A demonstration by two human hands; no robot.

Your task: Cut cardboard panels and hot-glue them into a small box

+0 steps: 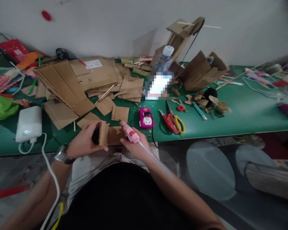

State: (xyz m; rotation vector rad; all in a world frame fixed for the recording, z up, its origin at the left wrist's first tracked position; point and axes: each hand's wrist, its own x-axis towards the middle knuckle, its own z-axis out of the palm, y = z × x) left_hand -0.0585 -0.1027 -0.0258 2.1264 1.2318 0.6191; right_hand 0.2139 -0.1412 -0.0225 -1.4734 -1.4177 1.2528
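Note:
At the table's front edge, my left hand [90, 140] is closed on a small folded cardboard piece [103, 133], thumb and fingers on either side of it. A brown flap of cardboard [114, 134] extends from it toward the right. My right hand [136, 147] is wrapped round a pink hot glue gun [129, 131], whose tip points up and left above the flap. A long clear glue stick [156, 158] sticks out of the gun's back along my forearm. Whether the tip touches the cardboard, I cannot tell.
Cardboard sheets [62, 86] are piled at the back left, near a white power bank [28, 124] with a cable. A magenta socket block [147, 118], scissors [172, 123] and a teal cutter [199, 111] lie to the right. Behind stand a plastic bottle [163, 60] and a cardboard box [201, 73].

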